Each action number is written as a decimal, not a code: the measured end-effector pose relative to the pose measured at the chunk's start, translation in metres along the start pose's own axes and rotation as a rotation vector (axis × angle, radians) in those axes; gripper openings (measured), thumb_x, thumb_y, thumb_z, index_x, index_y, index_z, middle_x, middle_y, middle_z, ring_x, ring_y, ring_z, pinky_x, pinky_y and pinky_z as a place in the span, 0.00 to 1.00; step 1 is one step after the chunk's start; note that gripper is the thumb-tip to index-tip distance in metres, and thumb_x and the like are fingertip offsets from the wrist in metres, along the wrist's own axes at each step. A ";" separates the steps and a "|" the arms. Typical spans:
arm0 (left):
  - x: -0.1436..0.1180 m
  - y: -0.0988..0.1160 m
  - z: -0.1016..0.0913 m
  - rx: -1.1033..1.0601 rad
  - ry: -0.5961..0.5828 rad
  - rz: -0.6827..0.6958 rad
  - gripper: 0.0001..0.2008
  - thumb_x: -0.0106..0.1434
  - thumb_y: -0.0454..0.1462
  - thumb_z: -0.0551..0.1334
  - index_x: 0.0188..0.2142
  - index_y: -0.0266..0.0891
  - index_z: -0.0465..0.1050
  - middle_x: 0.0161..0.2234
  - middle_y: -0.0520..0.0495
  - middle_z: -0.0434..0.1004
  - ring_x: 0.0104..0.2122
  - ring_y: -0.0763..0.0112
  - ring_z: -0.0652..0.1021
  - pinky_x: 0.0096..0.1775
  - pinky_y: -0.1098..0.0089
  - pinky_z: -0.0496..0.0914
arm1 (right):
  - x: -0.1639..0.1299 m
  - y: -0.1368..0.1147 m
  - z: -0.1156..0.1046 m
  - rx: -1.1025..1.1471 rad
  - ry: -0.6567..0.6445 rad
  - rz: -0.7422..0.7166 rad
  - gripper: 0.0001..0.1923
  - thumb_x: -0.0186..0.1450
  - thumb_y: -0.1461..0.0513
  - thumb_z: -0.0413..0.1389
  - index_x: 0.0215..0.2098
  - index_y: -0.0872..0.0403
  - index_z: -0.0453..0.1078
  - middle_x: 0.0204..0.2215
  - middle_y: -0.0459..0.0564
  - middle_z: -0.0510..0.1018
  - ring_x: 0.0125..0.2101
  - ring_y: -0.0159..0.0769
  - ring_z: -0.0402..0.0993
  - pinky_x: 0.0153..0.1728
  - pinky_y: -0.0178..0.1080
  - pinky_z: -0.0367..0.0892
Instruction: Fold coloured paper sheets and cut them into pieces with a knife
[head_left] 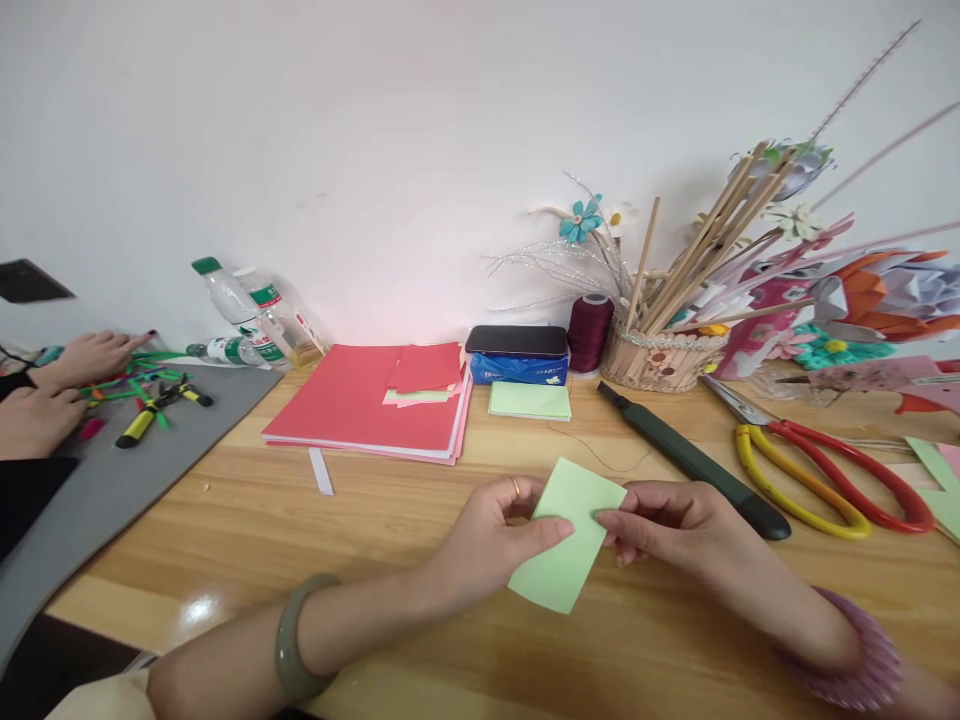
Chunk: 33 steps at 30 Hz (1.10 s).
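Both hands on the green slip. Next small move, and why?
Probably a fold: bring the lower end up toward the upper end. The left hand and right hand pinch the light green paper from opposite sides near its upper half. It looks flat and uncreased, tilted, its lower end over the wooden table, with the scissors lying untouched.

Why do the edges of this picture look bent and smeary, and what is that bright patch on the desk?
Head view: the wide lens bows the wooden table edge and stretches the corners, so the paper crafts at the right smear. The middle is sharp: the left hand and right hand pinch a crisp green paper. The white spot is glare on the varnish. Light is soft, shadows faint.
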<state>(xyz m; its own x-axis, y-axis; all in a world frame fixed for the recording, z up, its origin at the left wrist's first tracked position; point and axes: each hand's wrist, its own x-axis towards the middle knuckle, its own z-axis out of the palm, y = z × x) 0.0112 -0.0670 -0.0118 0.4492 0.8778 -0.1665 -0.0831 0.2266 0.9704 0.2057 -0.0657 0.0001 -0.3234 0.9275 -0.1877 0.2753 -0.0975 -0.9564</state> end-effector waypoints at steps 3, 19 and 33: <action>0.000 0.000 0.001 0.021 0.066 -0.025 0.18 0.47 0.47 0.68 0.30 0.33 0.73 0.29 0.47 0.75 0.27 0.73 0.71 0.30 0.73 0.65 | 0.000 0.002 0.001 -0.005 -0.022 0.005 0.18 0.50 0.48 0.60 0.19 0.54 0.71 0.17 0.45 0.70 0.21 0.29 0.61 0.25 0.35 0.58; -0.001 0.003 0.001 0.072 0.086 0.003 0.11 0.50 0.42 0.66 0.25 0.35 0.74 0.25 0.51 0.72 0.26 0.74 0.69 0.32 0.73 0.63 | -0.001 0.007 0.004 0.018 0.088 -0.005 0.17 0.50 0.47 0.60 0.21 0.52 0.73 0.19 0.44 0.71 0.23 0.30 0.64 0.25 0.34 0.62; -0.002 0.007 0.002 0.094 0.271 0.051 0.09 0.48 0.39 0.67 0.24 0.35 0.71 0.23 0.52 0.71 0.25 0.74 0.68 0.30 0.73 0.63 | -0.003 0.003 0.008 -0.004 0.121 0.007 0.18 0.48 0.46 0.61 0.21 0.52 0.72 0.19 0.45 0.71 0.22 0.30 0.63 0.22 0.33 0.61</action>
<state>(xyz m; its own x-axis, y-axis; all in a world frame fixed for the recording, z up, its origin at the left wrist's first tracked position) 0.0115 -0.0678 -0.0043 0.1915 0.9707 -0.1450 -0.0106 0.1498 0.9887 0.2003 -0.0720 -0.0041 -0.2098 0.9636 -0.1654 0.2805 -0.1028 -0.9543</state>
